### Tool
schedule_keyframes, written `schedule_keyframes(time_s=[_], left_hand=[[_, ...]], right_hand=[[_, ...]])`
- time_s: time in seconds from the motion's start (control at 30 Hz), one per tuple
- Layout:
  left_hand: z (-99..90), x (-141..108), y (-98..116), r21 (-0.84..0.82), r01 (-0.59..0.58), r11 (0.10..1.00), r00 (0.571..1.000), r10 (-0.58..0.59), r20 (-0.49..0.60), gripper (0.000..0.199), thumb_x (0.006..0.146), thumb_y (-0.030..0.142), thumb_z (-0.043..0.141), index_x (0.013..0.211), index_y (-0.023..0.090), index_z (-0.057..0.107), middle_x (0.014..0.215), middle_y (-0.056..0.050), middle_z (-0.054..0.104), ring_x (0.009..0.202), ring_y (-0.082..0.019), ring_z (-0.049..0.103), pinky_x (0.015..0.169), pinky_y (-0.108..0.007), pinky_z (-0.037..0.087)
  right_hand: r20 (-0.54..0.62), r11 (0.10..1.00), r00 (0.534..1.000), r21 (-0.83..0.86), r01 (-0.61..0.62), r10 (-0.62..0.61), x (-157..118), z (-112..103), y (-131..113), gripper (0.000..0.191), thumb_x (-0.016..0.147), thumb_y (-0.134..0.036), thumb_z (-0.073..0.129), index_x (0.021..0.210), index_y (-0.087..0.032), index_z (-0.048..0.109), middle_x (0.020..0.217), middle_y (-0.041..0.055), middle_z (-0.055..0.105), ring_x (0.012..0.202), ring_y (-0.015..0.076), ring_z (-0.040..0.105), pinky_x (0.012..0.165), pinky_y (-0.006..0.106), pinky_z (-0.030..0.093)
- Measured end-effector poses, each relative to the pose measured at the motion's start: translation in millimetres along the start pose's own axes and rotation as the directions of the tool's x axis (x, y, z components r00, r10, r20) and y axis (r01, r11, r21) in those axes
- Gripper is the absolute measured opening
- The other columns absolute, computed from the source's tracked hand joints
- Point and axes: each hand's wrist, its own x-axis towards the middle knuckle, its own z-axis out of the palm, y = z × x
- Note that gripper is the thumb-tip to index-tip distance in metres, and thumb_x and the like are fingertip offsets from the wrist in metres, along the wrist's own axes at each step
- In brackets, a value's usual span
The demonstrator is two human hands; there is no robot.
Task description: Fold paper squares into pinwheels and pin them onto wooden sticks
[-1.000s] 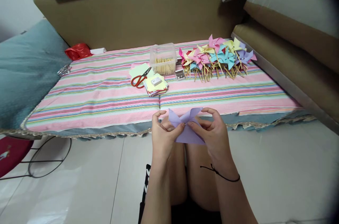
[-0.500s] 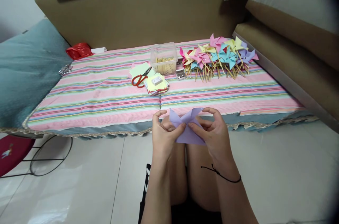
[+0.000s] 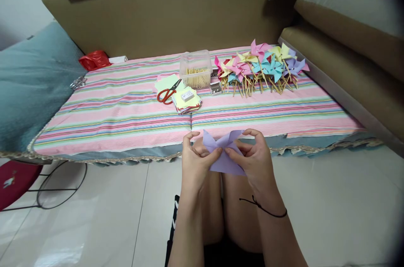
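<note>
A purple sheet of paper (image 3: 225, 165) is held in front of my knees, its upper corners bent up and in toward the middle. My left hand (image 3: 196, 158) grips its left side, the thumb pressing near the centre. On the other side my right hand (image 3: 254, 155) pinches the same paper, thumb also near the centre and index finger curled at the upper right corner. Fingers behind the sheet are partly hidden. Beyond the hands lie a stack of coloured paper squares (image 3: 188, 106), a small white box (image 3: 187, 96) on top, and red-handled scissors (image 3: 168, 92).
A striped cloth (image 3: 110, 115) covers the sofa seat. On it stand a clear plastic box (image 3: 196, 69) of wooden sticks, a small open box of metal pieces (image 3: 215, 88) and a pile of paper pinwheels (image 3: 261, 67). A red plastic bag (image 3: 94, 61) lies left, near a blue cushion (image 3: 34, 86).
Hardly anything differs. Both hands keep their hold on the purple paper, and the view has shifted very slightly.
</note>
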Motion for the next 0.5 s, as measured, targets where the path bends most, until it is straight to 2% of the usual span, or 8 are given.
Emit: schedule_keyframes(time_s=[0.23, 0.33, 0.5], left_hand=[[-1.0, -0.6, 6.8, -0.077, 0.051, 0.996, 0.992, -0.041, 0.116, 0.058, 0.069, 0.024, 0.079, 0.110, 0.024, 0.037, 0.071, 0.001, 0.072, 0.056, -0.010, 0.062, 0.058, -0.020, 0.046], [-1.4, -0.3, 7.5, -0.033, 0.050, 0.998, 0.987, -0.045, 0.152, 0.065, 0.066, 0.021, 0.081, 0.112, 0.024, 0.035, 0.077, 0.000, 0.073, 0.061, -0.011, 0.064, 0.059, -0.020, 0.047], [-2.3, 0.0, 4.1, 0.063, 0.005, 0.998, 0.995, -0.011, 0.097, 0.064, 0.063, 0.021, 0.081, 0.108, 0.025, 0.036, 0.060, 0.011, 0.060, 0.042, -0.004, 0.045, 0.045, -0.013, 0.032]], right_hand=[[-0.001, 1.000, 1.000, 0.012, -0.022, 0.022, 1.6, -2.6, 2.1, 0.060, 0.060, -0.028, 0.083, 0.098, -0.027, 0.036, 0.057, -0.0106, 0.064, 0.050, 0.0099, 0.054, 0.052, 0.021, 0.043], [0.010, 0.999, 0.999, 0.014, -0.034, 0.034, 1.6, -3.8, 1.4, 0.060, 0.060, -0.028, 0.082, 0.098, -0.027, 0.036, 0.056, -0.0116, 0.063, 0.049, 0.0093, 0.054, 0.052, 0.021, 0.043], [0.053, 0.999, 0.998, -0.025, -0.029, 0.031, 0.3, -4.3, -0.1, 0.060, 0.061, -0.029, 0.082, 0.099, -0.028, 0.035, 0.057, -0.0098, 0.066, 0.049, 0.0111, 0.057, 0.048, 0.020, 0.040]])
